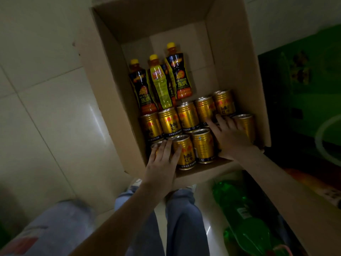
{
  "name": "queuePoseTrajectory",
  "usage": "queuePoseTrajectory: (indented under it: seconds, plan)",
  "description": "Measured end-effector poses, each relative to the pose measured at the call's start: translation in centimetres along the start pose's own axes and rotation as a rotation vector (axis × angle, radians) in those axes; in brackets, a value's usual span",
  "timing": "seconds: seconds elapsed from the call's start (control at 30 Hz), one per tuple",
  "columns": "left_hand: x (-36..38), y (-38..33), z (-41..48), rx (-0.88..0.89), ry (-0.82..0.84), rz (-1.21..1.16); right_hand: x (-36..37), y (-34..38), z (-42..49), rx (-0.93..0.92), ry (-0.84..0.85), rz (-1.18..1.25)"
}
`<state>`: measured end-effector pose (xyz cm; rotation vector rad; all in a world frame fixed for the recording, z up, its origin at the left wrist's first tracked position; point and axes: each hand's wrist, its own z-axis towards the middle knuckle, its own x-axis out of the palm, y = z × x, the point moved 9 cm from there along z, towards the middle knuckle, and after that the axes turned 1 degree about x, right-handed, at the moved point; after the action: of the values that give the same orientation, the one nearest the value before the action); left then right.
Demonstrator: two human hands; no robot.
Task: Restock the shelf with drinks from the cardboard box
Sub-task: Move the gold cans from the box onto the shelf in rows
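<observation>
Head view (only one given): the cardboard box (110, 93) is seen open from above, filling upper ctr of frame, set on pale floor tiles (46, 108). Drinks are packed in the part nearest the lower frame: three yellow-capped bottles (160, 84) at ctr, and below them two rows of gold cans (186, 117). Bottles & cans appear to stand upright, w/ long axes running from lower to upper frame and tops toward the upper edge.

L hand (162, 159) is laid over the lower-left can (154, 147) of the near row. Its fingers are fairly straight & close together on that can, and the thumb is spread right against the neighbouring can (184, 156). No closed grip is shown. R hand (228, 139) is placed palm-down right of ctr, fingers splayed wide across can tops. What sits under the palm is hidden.

Key relation: the lower-left can lies directly under the L fingers, so L hand is judged nearer to a pick. Fingers would need to be wrapped across the can's axis and the lift made along it, clear of the box wall just to the left.

Jeans-clad legs (184, 218) are seen at btm, and dim green bottles (239, 209) at lower right. The shelf can't be made out for certain in the dark right side.
</observation>
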<state>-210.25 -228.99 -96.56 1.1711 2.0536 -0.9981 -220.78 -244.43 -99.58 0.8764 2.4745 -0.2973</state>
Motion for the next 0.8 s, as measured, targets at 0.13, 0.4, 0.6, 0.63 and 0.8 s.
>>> queuePoseTrajectory:
  seconds: [0.13, 0.4, 0.6, 0.63, 0.8]
  plan:
    - [-0.7, 0.4, 1.0, -0.026, -0.036, -0.039, -0.5, -0.1, -0.7, 0.019, -0.087, 0.101]
    - [-0.9, -0.6, 2.2, -0.06, 0.022, -0.023, -0.6, -0.8, -1.5, -0.071, -0.122, 0.022]
    - [-2.6, -1.8, 2.4, -0.166, -0.026, -0.475, -3.1, -1.5, -3.6, -0.087, -0.339, 0.251]
    - [-3.1, -2.3, 2.6, -0.174, -0.044, -0.607, -3.8, -1.8, -4.3, -0.098, -0.403, 0.321]
    - [-5.0, -5.2, 5.0, -0.162, 0.055, -1.032, -6.4, 0.3, -7.1, -0.27, -0.484, 0.521]
